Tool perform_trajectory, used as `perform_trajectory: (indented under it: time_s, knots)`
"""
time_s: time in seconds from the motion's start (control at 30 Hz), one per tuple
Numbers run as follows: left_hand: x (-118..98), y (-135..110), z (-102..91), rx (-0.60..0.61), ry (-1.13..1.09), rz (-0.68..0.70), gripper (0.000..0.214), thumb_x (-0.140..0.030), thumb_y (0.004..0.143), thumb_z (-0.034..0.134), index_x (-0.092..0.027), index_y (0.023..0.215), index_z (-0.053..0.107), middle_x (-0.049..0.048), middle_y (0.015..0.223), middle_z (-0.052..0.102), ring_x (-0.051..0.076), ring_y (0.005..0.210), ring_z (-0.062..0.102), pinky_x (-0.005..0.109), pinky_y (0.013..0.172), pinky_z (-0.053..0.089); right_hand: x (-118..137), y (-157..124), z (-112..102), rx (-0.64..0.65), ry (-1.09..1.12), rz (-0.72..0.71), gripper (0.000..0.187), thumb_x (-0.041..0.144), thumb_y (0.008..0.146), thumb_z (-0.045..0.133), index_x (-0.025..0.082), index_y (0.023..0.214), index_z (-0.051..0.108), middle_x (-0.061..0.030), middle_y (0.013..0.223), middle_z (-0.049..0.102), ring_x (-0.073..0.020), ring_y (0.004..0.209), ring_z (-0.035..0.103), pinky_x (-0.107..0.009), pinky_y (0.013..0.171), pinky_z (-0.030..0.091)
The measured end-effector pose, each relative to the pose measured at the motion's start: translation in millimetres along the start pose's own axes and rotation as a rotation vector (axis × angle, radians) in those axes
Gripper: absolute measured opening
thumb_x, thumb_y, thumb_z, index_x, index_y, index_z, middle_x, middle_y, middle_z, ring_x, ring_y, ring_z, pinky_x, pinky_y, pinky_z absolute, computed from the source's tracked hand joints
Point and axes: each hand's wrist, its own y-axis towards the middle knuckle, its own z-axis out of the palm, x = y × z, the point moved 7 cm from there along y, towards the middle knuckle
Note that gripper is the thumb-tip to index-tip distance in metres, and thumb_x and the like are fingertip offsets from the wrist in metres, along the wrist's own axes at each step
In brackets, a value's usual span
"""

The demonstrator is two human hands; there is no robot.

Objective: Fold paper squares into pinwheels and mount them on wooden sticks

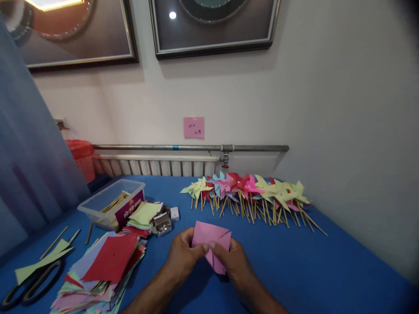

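A pink paper square [211,237], cut along its diagonals, is held over the blue table [294,266] near its front edge. My left hand [181,255] pinches its left side, fingers closed on the paper. Its right side, folded down, is gripped by my right hand [231,261], thumb on top. To the left lies a loose stack of coloured paper squares [104,266] with a red one uppermost.
A row of finished paper pinwheels [252,192] on wooden sticks lies at the back right. A clear plastic box [113,205] holds sticks; a small open box of metal pins [163,224] sits beside it. Black scissors [31,283] lie far left. A radiator [153,166] lines the wall.
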Motion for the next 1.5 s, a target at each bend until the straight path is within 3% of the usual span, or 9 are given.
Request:
perform_trajectory:
  time_s: [0.33, 0.53, 1.17, 1.5]
  knots:
    - [-2, 0, -2.2, -0.053, -0.009, 0.004, 0.030, -0.026, 0.060, 0.086, -0.013, 0.085, 0.077, 0.0033, 0.074, 0.073, 0.017, 0.068, 0.059, 0.027, 0.069, 0.047, 8, -3, 6, 0.070, -0.011, -0.012, 0.069, 0.078, 0.071, 0.075, 0.013, 0.094, 0.077, -0.0092, 0.080, 0.076, -0.0213, 0.069, 0.065, -0.030, 0.063, 0.050]
    - [-2, 0, -3.3, -0.048, -0.008, 0.011, 0.032, -0.028, 0.061, 0.086, -0.011, 0.086, 0.077, 0.0028, 0.074, 0.072, 0.016, 0.068, 0.058, 0.026, 0.068, 0.047, 1, 0, 1, 0.020, -0.036, -0.016, 0.070, 0.078, 0.069, 0.077, 0.013, 0.094, 0.077, -0.0082, 0.077, 0.074, -0.0192, 0.065, 0.061, -0.029, 0.060, 0.048]
    - [-1, -1, -2.5, -0.056, 0.022, 0.016, 0.027, -0.029, 0.061, 0.086, -0.012, 0.080, 0.076, 0.0022, 0.071, 0.068, 0.016, 0.068, 0.056, 0.027, 0.068, 0.046, -9, 4, -4, -0.020, -0.012, -0.001, 0.067, 0.071, 0.066, 0.082, 0.013, 0.099, 0.077, -0.0107, 0.084, 0.079, -0.0252, 0.074, 0.070, -0.034, 0.067, 0.055]
    - [-2, -2, -1.0, -0.069, -0.007, 0.007, 0.031, -0.028, 0.060, 0.089, -0.011, 0.084, 0.077, 0.0017, 0.072, 0.070, 0.015, 0.067, 0.056, 0.025, 0.066, 0.045, -4, 3, -2, -0.004, -0.018, -0.008, 0.063, 0.069, 0.069, 0.080, 0.012, 0.097, 0.078, -0.0096, 0.081, 0.078, -0.0220, 0.070, 0.067, -0.031, 0.063, 0.052]
